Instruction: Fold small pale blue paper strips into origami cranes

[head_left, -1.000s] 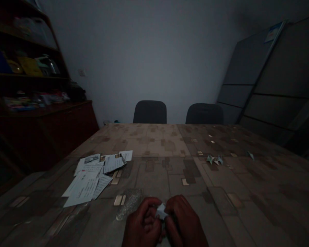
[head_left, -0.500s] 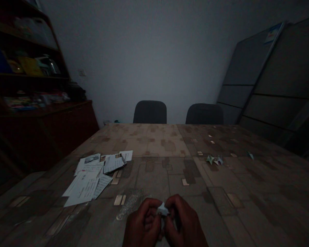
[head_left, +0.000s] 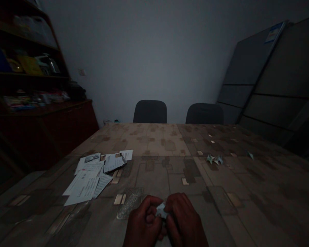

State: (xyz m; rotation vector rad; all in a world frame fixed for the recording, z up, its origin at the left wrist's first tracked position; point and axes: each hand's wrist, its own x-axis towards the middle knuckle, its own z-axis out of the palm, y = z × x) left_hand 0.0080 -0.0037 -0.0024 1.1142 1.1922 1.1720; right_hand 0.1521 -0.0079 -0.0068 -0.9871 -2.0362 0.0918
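Close to the table's near edge, a small pale piece of folded paper (head_left: pixel 161 210) is pinched between both hands. My left hand (head_left: pixel 145 221) grips its left side with thumb and curled fingers. On the other side, the fingers of my right hand (head_left: pixel 184 218) close on its right edge and cover part of it. Several small folded paper pieces (head_left: pixel 214 159) sit together farther off on the right, and one more greenish folded piece (head_left: pixel 250 155) lies beyond them. A spread of printed paper sheets (head_left: pixel 84 183) lies to the left.
A patterned cloth covers the table (head_left: pixel 154 178). Two dark chairs (head_left: pixel 150 111) stand at its far side, before a plain wall. Shelves (head_left: pixel 28 73) with household items rise at the left, and grey panels (head_left: pixel 249 68) lean at the right. The room is dim.
My right hand has turned, its fingers now reaching over the folded paper's right side. The paper has tilted and shifted slightly left. The left hand stays nearly in place.
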